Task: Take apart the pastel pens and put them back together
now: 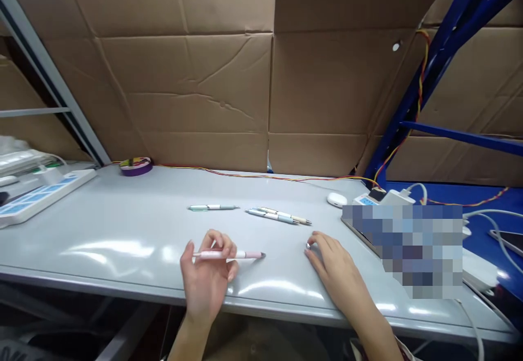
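A pink and white pen (247, 255) lies across the fingers of my left hand (208, 279), palm turned up, its dark tip pointing right. My right hand (335, 263) rests low over the table with thumb and forefinger pinched on a small shiny piece (308, 246), too small to name. Beyond my hands, a green and white pen (213, 207) lies on the table. To its right a blue and white pen (272, 216) and a cream pen (286, 215) lie close together, tips toward the right.
The grey table (122, 214) backs onto cardboard. A purple tape roll (136, 166) stands at the back left, a power strip (49, 195) on the left. At right are a white rounded case (337, 200), a blurred-out device (408, 246), cables and a blue frame (425, 78).
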`<state>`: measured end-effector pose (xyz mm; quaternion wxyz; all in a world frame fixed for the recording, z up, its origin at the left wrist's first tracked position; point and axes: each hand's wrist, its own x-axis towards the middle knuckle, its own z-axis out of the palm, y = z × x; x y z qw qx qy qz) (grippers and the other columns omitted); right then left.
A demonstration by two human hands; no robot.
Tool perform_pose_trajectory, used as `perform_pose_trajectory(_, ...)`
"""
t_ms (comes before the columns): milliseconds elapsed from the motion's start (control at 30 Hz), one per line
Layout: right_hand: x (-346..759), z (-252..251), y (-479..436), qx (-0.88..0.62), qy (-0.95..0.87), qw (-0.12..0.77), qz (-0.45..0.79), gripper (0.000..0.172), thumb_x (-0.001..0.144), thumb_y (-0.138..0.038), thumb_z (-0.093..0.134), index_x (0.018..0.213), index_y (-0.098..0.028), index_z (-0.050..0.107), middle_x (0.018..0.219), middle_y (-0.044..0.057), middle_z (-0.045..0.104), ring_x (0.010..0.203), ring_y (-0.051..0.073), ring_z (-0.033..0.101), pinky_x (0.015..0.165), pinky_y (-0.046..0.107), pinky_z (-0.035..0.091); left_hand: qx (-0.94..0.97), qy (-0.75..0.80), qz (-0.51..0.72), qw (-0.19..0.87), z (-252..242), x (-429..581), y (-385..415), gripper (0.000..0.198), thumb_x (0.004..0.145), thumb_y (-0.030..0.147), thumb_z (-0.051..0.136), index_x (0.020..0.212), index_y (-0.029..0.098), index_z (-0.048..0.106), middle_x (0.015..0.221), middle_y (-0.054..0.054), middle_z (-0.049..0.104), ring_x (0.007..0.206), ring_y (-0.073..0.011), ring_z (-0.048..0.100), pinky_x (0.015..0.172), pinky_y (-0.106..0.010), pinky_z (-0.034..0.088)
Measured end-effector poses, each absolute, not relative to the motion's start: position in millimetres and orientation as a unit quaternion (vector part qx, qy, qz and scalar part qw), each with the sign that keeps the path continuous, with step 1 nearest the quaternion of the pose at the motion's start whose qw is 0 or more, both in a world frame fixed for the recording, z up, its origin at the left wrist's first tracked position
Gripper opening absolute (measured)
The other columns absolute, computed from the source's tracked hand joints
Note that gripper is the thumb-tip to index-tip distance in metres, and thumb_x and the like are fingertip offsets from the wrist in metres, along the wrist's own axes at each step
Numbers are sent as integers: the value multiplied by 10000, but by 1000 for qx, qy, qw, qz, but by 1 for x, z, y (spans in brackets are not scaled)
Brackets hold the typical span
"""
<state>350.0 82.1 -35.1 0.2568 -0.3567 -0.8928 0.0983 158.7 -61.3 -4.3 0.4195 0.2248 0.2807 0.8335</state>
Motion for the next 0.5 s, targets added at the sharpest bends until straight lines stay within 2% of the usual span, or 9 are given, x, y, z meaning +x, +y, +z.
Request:
perform_pose_trajectory(67, 350, -36, 82, -358, -892, 258, 96, 113, 890, -265, 406, 946, -224, 495, 985, 53, 588, 916, 220, 563, 782, 366, 445, 268, 349, 789, 429, -4, 160, -56, 424, 828, 585, 448, 725, 179, 518, 766, -32, 460, 820, -196, 504, 499, -225, 488)
perform_pose_trajectory(167, 350, -36, 82, -361, -892, 257, 95, 113, 891, -265, 408, 947, -225, 496, 992, 53, 589, 916, 218, 561, 784, 363, 441, 331, 459, 733, 378, -5, 158, -50, 457, 855, 629, 356, 845, 208, 534, 987, -67, 493, 1088, -267, 452, 720, -352, 536)
perform_pose_trajectory(233, 350, -36, 83, -361, -892, 254, 95, 110, 891, -264, 409, 942, -225, 499, 996, 51, 587, 920, 217, 558, 785, 363, 439, 399, 560, 662, 299, -3, 153, -47, 388, 884, 576, 351, 1042, 255, 502, 1157, -74, 454, 1189, -272, 388, 874, -423, 475)
perform_pose_trajectory(300, 349, -36, 82, -359, -894, 250, 98, 105, 891, -260, 411, 941, -227, 497, 991, 48, 587, 918, 217, 557, 787, 366, 438, 471, 671, 543, 179, 2, 145, -45, 372, 908, 484, 374, 1231, 300, 392, 1303, -79, 349, 1266, -275, 297, 982, -475, 369)
perform_pose_trajectory(333, 349, -36, 82, -359, -893, 251, 98, 103, 891, -259, 411, 941, -227, 495, 988, 48, 587, 917, 218, 556, 786, 367, 438, 493, 720, 477, 106, 6, 140, -45, 399, 911, 443, 384, 1283, 301, 347, 1349, -88, 289, 1290, -286, 249, 1007, -501, 320)
perform_pose_trajectory(400, 349, -35, 82, -360, -892, 254, 97, 104, 891, -256, 406, 941, -230, 494, 981, 48, 589, 911, 219, 560, 777, 363, 442, 506, 790, 346, -17, 14, 128, -45, 437, 905, 382, 404, 1318, 259, 330, 1383, -130, 214, 1299, -329, 206, 991, -542, 300)
perform_pose_trajectory(433, 349, -35, 81, -360, -892, 257, 96, 107, 891, -254, 404, 942, -232, 496, 976, 47, 592, 909, 218, 564, 771, 359, 445, 510, 811, 282, -51, 19, 122, -45, 447, 896, 363, 422, 1317, 235, 344, 1378, -153, 219, 1295, -348, 205, 968, -548, 318)
perform_pose_trajectory(500, 349, -34, 80, -360, -891, 261, 94, 112, 887, -253, 408, 946, -233, 501, 966, 46, 599, 901, 215, 572, 767, 353, 449, 546, 821, 159, -45, 27, 107, -45, 423, 888, 349, 444, 1294, 246, 387, 1356, -154, 278, 1293, -352, 220, 925, -519, 371)
